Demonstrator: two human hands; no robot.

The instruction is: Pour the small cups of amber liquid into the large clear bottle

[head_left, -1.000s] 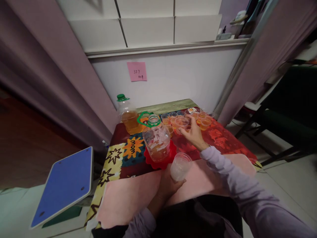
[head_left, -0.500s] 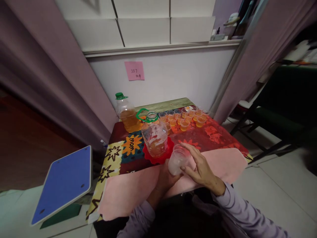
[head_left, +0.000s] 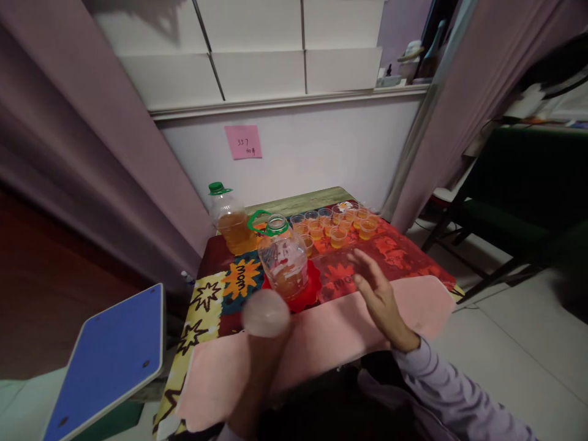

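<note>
Your left hand (head_left: 265, 350): fingers clamped on blurred plastic cup (head_left: 265, 312), near side of open jug (head_left: 283, 263). Your right hand (head_left: 380, 303): thumb and fingers apart, right of jug.

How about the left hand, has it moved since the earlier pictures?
Yes. The left hand has moved leftward, from the right front of the red dish to its left front.

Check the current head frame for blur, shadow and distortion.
Head view: left hand and its cup motion-smeared, right hand sharper; head view: dim light, shadow on the white panels at upper left; head view: apparent wide-angle stretch toward the edges.
</note>
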